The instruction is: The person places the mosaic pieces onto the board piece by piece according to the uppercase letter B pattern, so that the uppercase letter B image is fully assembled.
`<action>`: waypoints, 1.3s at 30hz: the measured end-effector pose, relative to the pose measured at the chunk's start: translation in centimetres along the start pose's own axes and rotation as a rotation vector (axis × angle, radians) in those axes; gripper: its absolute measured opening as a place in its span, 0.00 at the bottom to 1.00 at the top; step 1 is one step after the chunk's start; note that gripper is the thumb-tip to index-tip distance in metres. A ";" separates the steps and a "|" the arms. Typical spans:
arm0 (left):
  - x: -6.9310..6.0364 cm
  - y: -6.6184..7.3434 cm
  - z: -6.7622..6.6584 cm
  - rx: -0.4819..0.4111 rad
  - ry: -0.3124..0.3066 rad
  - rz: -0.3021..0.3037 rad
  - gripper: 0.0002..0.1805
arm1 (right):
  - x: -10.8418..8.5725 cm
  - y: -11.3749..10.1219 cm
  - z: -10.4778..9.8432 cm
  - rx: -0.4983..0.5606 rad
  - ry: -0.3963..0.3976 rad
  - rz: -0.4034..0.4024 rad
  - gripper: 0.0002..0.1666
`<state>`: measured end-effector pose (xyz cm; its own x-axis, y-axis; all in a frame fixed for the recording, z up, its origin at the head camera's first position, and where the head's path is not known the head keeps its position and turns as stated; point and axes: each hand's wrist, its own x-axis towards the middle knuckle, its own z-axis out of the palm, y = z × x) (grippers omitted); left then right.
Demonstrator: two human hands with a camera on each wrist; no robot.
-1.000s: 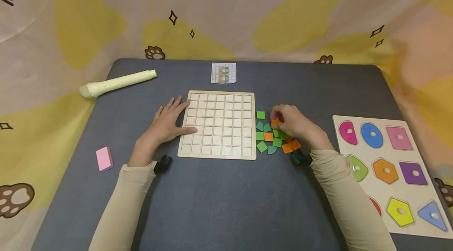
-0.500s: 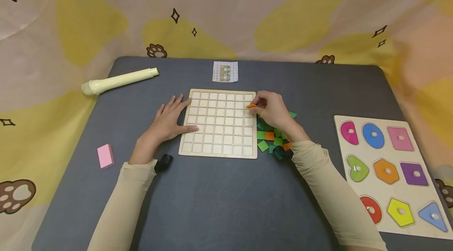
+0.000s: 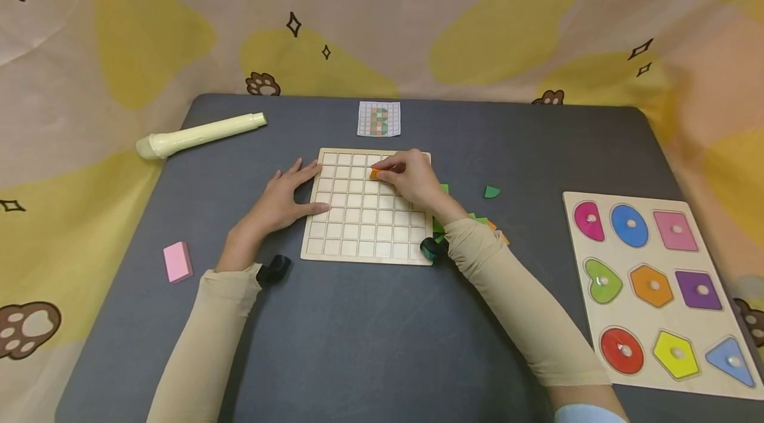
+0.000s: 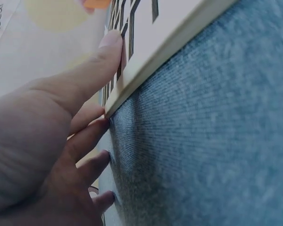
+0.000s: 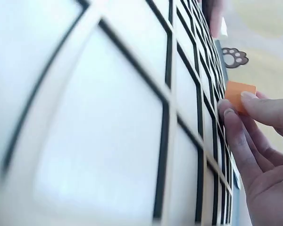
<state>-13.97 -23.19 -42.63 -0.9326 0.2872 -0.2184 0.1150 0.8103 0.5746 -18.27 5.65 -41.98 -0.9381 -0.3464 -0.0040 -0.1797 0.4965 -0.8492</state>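
Observation:
A light wooden grid board [image 3: 352,249] with rows of square cells lies on the dark table. My left hand [image 3: 276,207] rests at its left edge, thumb on top and the other fingers spread along the side, as the left wrist view [image 4: 61,108] also shows. Over the board's upper part, my right hand [image 3: 416,178] pinches an orange square tile [image 5: 237,96] between thumb and fingers. Green and orange tiles [image 3: 440,224] lie right of the board, partly hidden by my right forearm. A lone green quarter-round tile [image 3: 491,192] sits farther right.
Behind the board lies a small pattern card [image 3: 379,119] with a green and orange figure. A pale yellow microphone-shaped object [image 3: 199,136] is at back left, and a pink block [image 3: 178,262] at left. A knobbed shape puzzle [image 3: 662,290] covers the right side.
My right hand has picked up an orange tile from the pile and carried it left over the board's upper part. A green tile now lies apart on the right. My left hand stays put.

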 end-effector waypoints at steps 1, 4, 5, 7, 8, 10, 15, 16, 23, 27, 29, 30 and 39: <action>0.0 -0.1 0.0 -0.005 0.003 0.002 0.51 | 0.2 -0.1 0.2 0.012 -0.002 0.005 0.11; 0.0 -0.2 -0.1 -0.013 0.003 0.002 0.51 | 0.7 -0.3 0.9 0.032 0.002 0.019 0.10; 0.0 -0.3 -0.1 -0.013 0.000 -0.002 0.51 | 0.9 -0.4 1.2 0.035 0.006 0.021 0.10; 0.0 -0.3 -0.1 -0.007 -0.004 -0.011 0.51 | 1.3 -0.4 1.6 0.035 0.014 0.021 0.08; 0.0 -0.3 -0.1 -0.007 -0.006 -0.016 0.51 | 1.5 -0.5 1.8 0.030 0.016 0.020 0.07; 0.1 -0.2 -0.1 -0.006 -0.008 -0.025 0.51 | 1.8 -0.6 2.1 0.026 0.016 0.022 0.06; 0.2 0.0 -0.1 -0.004 -0.010 -0.032 0.51 | 2.6 -1.1 2.5 -0.042 0.000 0.015 0.05; 0.2 0.0 -0.1 -0.004 -0.010 -0.032 0.51 | 2.8 -1.2 2.5 -0.063 -0.006 0.014 0.05; 0.0 -0.1 0.0 -0.004 -0.004 -0.024 0.51 | 3.4 -1.5 2.7 -0.193 -0.049 0.034 0.06; 0.0 -0.2 0.0 -0.012 -0.007 -0.024 0.51 | 3.4 -1.6 2.8 -0.218 -0.061 0.044 0.05; -0.1 -0.2 0.0 -0.009 -0.010 -0.023 0.51 | 3.4 -1.6 2.6 -0.222 -0.080 0.044 0.06; -0.1 -0.2 0.0 -0.008 -0.011 -0.024 0.51 | 3.3 -1.6 2.5 -0.223 -0.098 0.037 0.06; -0.1 -0.4 0.1 -0.006 0.006 0.005 0.51 | 1.4 0.5 -2.5 -0.245 -0.236 -0.050 0.14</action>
<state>-13.88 -23.51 -42.97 -0.9340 0.2883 -0.2109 0.1177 0.8059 0.5802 -20.41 7.42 -41.10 -0.8372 -0.5354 -0.1116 -0.3166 0.6409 -0.6993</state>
